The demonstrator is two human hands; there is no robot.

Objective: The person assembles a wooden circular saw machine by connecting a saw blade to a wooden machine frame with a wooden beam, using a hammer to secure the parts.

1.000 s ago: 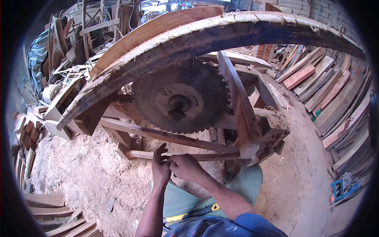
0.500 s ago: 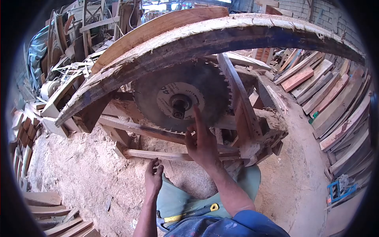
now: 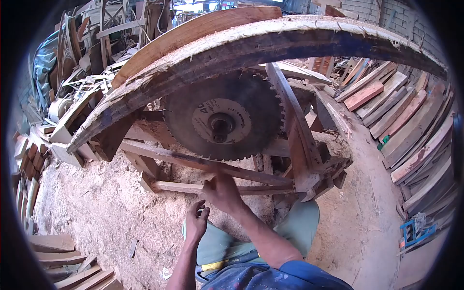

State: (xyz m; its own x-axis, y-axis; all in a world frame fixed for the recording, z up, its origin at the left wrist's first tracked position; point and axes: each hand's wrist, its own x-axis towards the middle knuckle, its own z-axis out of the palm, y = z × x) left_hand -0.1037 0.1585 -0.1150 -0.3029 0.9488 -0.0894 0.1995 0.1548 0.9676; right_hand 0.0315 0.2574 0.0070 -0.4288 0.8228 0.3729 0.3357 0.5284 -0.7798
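Only clear marking on the saw blade (image 3: 223, 107): "40", on the pale round label (image 3: 202, 118), left of the hub and tilted. Finer print around it too small to read. Blade sits under the worktop (image 3: 232, 53), inside the wooden frame (image 3: 179, 158). Disc, so no real long axis; its flat face is toward the person, spindle end (image 3: 220, 137) pointing the same way. Grey metal, toothed rim, thick nut area at centre. Worktop edge is dark, rough and splintery with a blue patch, sawdust on top; it looks strongly bowed in this wide view. Smooth tan board (image 3: 188, 42) lies on it.

Right hand (image 3: 222, 192) is below the blade, apart from it, fingers loosely curled; motion blur, so can't tell if it holds anything. Left hand (image 3: 196, 220) just beside it, half open, nothing visible in it. Loose pale sawdust covers the floor (image 3: 111, 208).
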